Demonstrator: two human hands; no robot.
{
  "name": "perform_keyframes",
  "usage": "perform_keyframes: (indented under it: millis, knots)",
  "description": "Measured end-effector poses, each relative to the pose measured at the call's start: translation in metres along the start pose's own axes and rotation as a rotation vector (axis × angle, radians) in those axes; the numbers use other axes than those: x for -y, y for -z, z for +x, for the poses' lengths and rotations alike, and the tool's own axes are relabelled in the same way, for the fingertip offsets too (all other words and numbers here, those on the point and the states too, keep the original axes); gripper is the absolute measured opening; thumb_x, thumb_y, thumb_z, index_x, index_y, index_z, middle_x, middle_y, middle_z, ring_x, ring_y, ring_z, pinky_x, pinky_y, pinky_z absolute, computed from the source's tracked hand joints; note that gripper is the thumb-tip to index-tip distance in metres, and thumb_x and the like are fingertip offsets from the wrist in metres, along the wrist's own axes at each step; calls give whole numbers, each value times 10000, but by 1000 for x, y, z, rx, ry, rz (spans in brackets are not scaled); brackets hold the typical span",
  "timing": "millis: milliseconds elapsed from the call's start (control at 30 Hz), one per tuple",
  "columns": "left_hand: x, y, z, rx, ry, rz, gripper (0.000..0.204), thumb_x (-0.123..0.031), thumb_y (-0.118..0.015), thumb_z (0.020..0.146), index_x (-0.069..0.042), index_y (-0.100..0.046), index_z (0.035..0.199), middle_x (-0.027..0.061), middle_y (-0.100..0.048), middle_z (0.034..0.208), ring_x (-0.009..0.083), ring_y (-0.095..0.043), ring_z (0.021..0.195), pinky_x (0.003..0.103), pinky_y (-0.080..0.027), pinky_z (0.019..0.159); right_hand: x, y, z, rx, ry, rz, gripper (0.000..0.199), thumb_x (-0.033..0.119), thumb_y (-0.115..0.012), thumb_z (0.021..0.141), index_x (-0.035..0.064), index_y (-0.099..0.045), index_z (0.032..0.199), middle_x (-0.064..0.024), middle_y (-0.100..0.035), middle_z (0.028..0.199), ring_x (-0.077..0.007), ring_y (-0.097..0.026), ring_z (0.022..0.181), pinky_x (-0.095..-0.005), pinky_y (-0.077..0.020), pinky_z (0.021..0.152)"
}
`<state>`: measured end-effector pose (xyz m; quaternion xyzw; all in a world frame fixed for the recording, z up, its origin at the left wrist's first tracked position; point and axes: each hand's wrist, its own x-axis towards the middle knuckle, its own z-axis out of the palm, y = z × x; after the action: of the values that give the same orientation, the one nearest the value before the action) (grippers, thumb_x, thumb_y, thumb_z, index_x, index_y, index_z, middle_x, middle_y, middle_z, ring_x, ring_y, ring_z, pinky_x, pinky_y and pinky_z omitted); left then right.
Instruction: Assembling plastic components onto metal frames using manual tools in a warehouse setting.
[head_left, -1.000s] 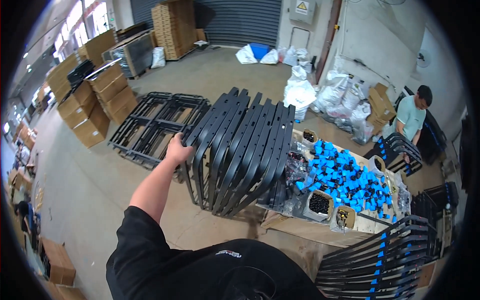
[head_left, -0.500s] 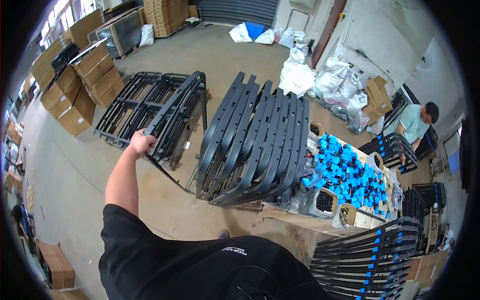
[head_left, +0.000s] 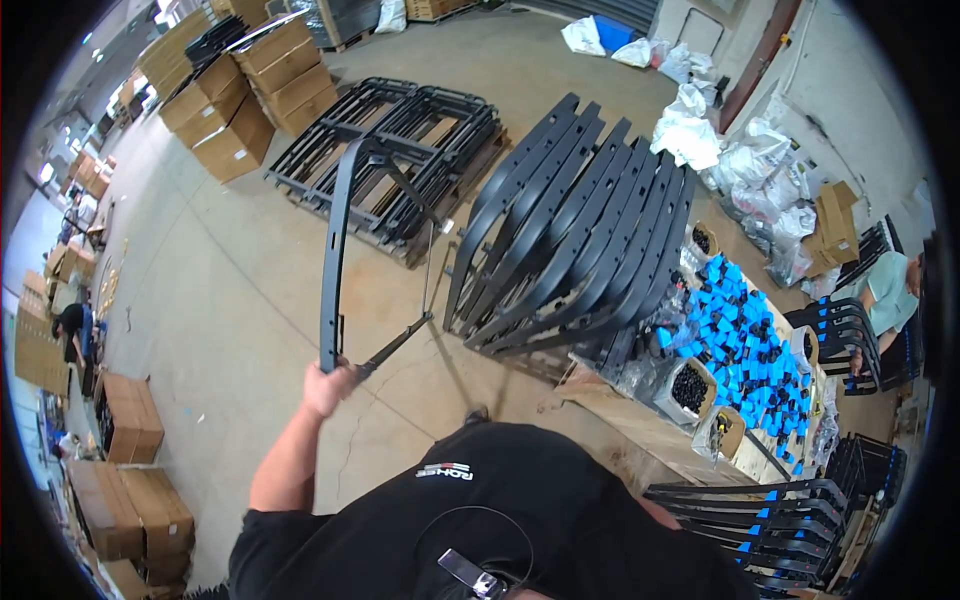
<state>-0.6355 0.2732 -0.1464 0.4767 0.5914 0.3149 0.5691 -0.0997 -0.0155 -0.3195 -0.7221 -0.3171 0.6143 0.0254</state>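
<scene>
My left hand [head_left: 328,388] is closed round the end of a black metal frame [head_left: 337,255]. This frame stands tilted in front of me, with a curved upper corner and a bar running to the right near the floor. Behind it, more black frames lie stacked flat on a wooden pallet [head_left: 410,250]. To the right of the held frame, a row of curved black frames [head_left: 585,225] leans close together. A sliver of skin shows at my right side, but my right hand is out of view.
Right of the row, a wooden workbench [head_left: 640,425] bears a heap of blue-and-black pieces [head_left: 745,340] and boxes of small black parts [head_left: 690,388]. Cartons [head_left: 228,130] stand at the far left. A co-worker [head_left: 885,290] handles frames at right; another person [head_left: 75,330] bends at left.
My left hand has pulled one frame away from the pallet stack, toward me. The view has turned, so the surroundings sit further right.
</scene>
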Motion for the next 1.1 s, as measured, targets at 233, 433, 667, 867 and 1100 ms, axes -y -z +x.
perform_keyframes:
  millis: [233,433,667,867,1100]
  knots:
    - [64,-114,-190,-191,27,-126,172,-142,-682,888,-21,-629,777,31,-577,608,120,-528,508,292,-430,486,-65,-13,6,110,52,-191,403,388,-647,951,5,-703,1063,-139,-731,906,-267,-690,778,-380,-547,713]
    - [46,-215,-271,49,-35,-321,186,-178,-685,948,-8,-613,969,51,-645,774,143,-615,719,306,-490,673,-23,-45,-28,-119,368,-156,503,453,-675,935,-1,-650,1151,-170,-708,934,-263,-674,782,-384,-535,664]
    - [-26,-203,-306,-140,-258,567,352,-209,-710,911,21,-634,1166,135,-692,1108,244,-638,999,359,-495,885,118,-26,-155,191,1045,-42,605,419,-852,807,17,-628,1199,-59,-668,1002,-158,-615,955,-322,-501,886]
    - [-35,-83,-265,-869,-922,513,335,-158,-648,935,27,-621,1213,178,-652,1213,291,-594,1141,391,-430,1016,43,-26,-123,-384,1100,-114,334,203,-856,677,69,-615,866,-157,-650,832,-336,-625,746,-406,-495,690]
    - [-45,-81,-272,-209,-618,549,133,-87,-594,985,5,-662,917,26,-631,807,111,-550,756,278,-459,699,22,-16,-114,-648,1104,42,258,102,-759,681,68,-535,803,-166,-581,760,-383,-585,731,-443,-455,659]
